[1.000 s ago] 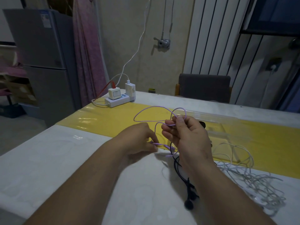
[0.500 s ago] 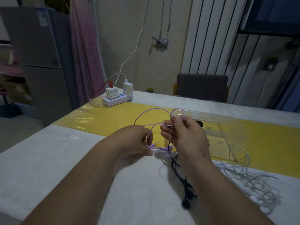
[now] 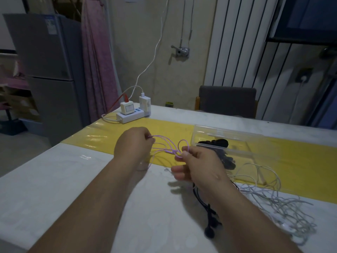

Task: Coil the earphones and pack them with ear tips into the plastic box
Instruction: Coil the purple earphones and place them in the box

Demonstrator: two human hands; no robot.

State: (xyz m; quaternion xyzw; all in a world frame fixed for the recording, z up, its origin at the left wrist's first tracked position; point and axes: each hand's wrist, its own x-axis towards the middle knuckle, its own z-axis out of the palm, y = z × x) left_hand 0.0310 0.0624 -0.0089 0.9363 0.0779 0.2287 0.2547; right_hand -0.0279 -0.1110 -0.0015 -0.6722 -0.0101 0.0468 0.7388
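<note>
As the left hand [image 3: 134,143] grips, the right hand [image 3: 198,165] pinches earphones [image 3: 174,152].

The left hand [image 3: 134,143] has drawn away from the right hand [image 3: 202,167], toward the surface's far edge. The purple cord [image 3: 170,151], earlier one wide loop above both hands, now stretches between them in strands, with a small loop at the right fingers [image 3: 187,148].

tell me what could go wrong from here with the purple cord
1. The purple earphones cross in small loops between the left hand and right hand; pulling apart may tighten a knot.
2. The black earphones and white cable heap lie by the right arm; hanging strands could snag them.
</note>
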